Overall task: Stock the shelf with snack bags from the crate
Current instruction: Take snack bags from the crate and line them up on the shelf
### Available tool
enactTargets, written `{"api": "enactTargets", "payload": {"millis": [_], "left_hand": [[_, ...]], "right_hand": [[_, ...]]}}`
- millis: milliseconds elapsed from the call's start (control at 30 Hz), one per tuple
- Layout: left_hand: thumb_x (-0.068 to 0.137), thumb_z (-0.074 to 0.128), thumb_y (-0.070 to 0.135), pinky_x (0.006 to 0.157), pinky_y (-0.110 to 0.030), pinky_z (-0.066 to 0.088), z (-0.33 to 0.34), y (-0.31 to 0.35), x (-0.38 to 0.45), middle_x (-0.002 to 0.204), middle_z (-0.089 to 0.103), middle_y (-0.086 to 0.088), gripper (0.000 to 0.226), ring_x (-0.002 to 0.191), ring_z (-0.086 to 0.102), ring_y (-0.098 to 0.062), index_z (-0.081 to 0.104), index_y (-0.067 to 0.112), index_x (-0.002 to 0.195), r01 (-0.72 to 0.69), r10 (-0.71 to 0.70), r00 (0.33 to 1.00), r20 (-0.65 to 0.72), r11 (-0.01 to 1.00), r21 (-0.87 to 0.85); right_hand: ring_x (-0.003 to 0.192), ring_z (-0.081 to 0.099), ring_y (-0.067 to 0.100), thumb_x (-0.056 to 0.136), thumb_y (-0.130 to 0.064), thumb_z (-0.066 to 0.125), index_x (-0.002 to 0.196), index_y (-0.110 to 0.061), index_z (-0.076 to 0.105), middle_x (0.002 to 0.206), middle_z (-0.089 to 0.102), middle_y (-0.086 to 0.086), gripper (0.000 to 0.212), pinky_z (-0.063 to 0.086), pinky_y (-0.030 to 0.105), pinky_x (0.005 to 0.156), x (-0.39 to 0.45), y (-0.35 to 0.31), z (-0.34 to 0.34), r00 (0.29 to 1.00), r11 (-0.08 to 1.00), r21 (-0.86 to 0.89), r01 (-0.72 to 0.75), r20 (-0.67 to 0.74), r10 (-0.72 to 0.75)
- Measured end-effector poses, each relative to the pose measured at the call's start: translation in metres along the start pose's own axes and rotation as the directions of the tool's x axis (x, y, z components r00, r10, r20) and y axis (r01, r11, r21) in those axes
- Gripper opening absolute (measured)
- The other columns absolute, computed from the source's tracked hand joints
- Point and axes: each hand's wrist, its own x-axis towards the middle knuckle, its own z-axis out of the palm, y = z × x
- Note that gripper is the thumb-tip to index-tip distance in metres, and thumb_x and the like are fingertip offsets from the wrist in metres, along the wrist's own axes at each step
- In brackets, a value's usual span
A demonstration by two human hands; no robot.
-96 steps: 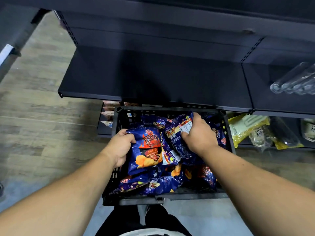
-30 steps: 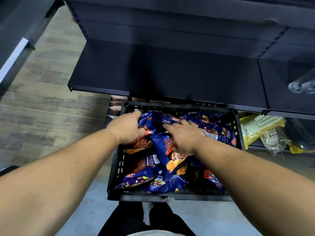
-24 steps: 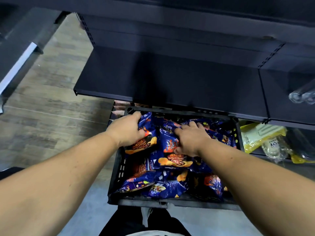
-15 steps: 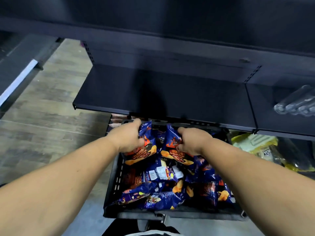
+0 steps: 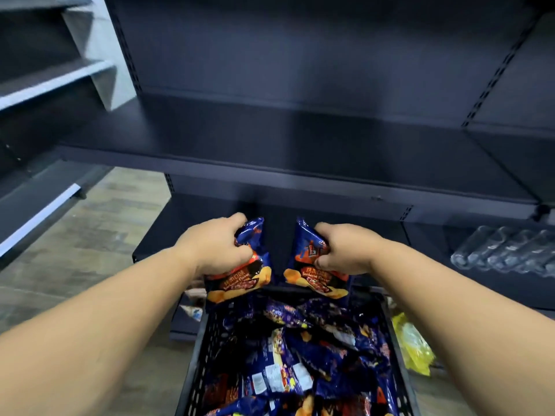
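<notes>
At twelve o'clock, filling the upper frame: dark blue-black steel shelving unit, slotted uprights, back panel plain. Its broad middle shelf board carries no stock in view; a lower board of the same finish sits behind the hands.

At six o'clock: black perforated plastic crate, holding a loose heap of blue foil snack bags, most lying flat or crumpled.

At four o'clock, beside the crate: yellow plastic packet. At three o'clock, on a side shelf: row of clear plastic bottles, lying down.

At centre, left of midline: left hand, fingers curled round the upper half of one blue-and-orange barbecue crisp bag, upright.

At centre, right of midline: right hand, fingers and thumb pinching a second identical crisp bag, upright, apart from the first.

Change noted: half a second ago both bags were still low among the heap at the crate's far edge; now both hang clear above it, and the view has tipped up toward the shelving. Judged: picking is finished for this pair; placement on a board comes next, with many bags left.
</notes>
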Motion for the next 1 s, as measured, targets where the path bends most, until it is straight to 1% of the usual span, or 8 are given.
{"api": "enactTargets", "payload": {"millis": [100,233,400,500,667,767,867,1000], "left_hand": [[0.076,0.052,0.044,0.067,-0.034,0.046,-0.035,0.006,-0.002,0.078,0.056,0.008,0.025,0.078,0.055,-0.024,0.044,0.026,0.091,-0.027,0.031,0.994,-0.103,0.999,0.036],[0.080,0.054,0.039,0.070,-0.034,0.045,-0.079,0.016,-0.007,0.084,0.057,0.006,0.026,0.081,0.055,-0.024,0.043,0.026,0.100,-0.028,0.040,0.983,-0.179,0.997,0.072],[0.082,0.056,0.035,0.059,-0.031,0.036,-0.132,0.024,-0.013,0.080,0.056,0.007,0.031,0.074,0.054,-0.017,0.038,0.025,0.105,-0.033,0.055,0.965,-0.257,0.995,0.090],[0.079,0.058,0.035,0.061,-0.031,0.037,-0.158,0.025,-0.013,0.085,0.054,0.008,0.027,0.080,0.054,-0.019,0.043,0.026,0.099,-0.059,0.086,0.949,-0.303,0.993,0.099],[0.077,0.061,0.033,0.072,-0.034,0.049,-0.189,0.011,-0.016,0.095,0.055,0.006,0.026,0.084,0.055,-0.019,0.051,0.027,0.101,-0.090,0.128,0.934,-0.334,0.988,0.128],[0.080,0.060,0.031,0.072,-0.033,0.048,-0.204,-0.005,-0.014,0.095,0.057,0.007,0.025,0.083,0.054,-0.018,0.049,0.028,0.102,-0.065,0.119,0.929,-0.351,0.985,0.162],[0.083,0.059,0.031,0.072,-0.033,0.046,-0.220,-0.027,-0.008,0.099,0.057,0.006,0.028,0.085,0.055,-0.019,0.048,0.029,0.109,-0.020,0.088,0.929,-0.358,0.982,0.188],[0.086,0.059,0.030,0.073,-0.033,0.044,-0.239,-0.063,0.012,0.105,0.057,0.005,0.031,0.091,0.055,-0.021,0.047,0.027,0.115,-0.006,0.080,0.924,-0.375,0.981,0.195]], "right_hand": [[0.087,0.054,0.021,0.083,-0.035,0.064,0.105,-0.026,0.047,0.094,0.058,-0.004,0.029,0.039,0.028,0.068,-0.008,-0.013,-0.037,0.996,0.999,-0.017,0.033,-0.088,-0.034],[0.085,0.054,0.020,0.083,-0.033,0.065,0.099,-0.029,0.044,0.090,0.056,-0.006,0.027,0.041,0.029,0.068,-0.019,-0.027,-0.079,0.983,0.997,-0.016,0.075,-0.169,-0.076],[0.085,0.055,0.021,0.083,-0.033,0.063,0.100,-0.028,0.047,0.082,0.055,-0.009,0.024,0.044,0.032,0.070,-0.028,-0.043,-0.121,0.948,0.995,-0.061,0.077,-0.306,-0.092],[0.089,0.052,0.022,0.083,-0.037,0.061,0.103,-0.030,0.048,0.086,0.056,-0.007,0.025,0.037,0.033,0.073,-0.028,-0.050,-0.141,0.910,0.992,-0.114,0.059,-0.402,-0.100],[0.092,0.048,0.022,0.087,-0.041,0.060,0.116,-0.032,0.046,0.093,0.054,-0.006,0.034,0.037,0.034,0.077,-0.024,-0.061,-0.166,0.860,0.985,-0.165,0.049,-0.494,-0.126],[0.103,0.053,0.024,0.085,-0.042,0.062,0.118,-0.031,0.046,0.106,0.052,-0.005,0.039,0.041,0.036,0.082,-0.010,-0.069,-0.175,0.839,0.981,-0.186,0.056,-0.524,-0.147],[0.104,0.054,0.023,0.085,-0.040,0.063,0.114,-0.029,0.046,0.102,0.046,-0.007,0.035,0.041,0.034,0.080,0.007,-0.081,-0.181,0.827,0.978,-0.204,0.045,-0.542,-0.151],[0.106,0.054,0.023,0.088,-0.039,0.060,0.117,-0.027,0.044,0.112,0.054,-0.004,0.035,0.041,0.036,0.081,0.035,-0.107,-0.189,0.819,0.977,-0.215,0.011,-0.559,-0.132]]}}
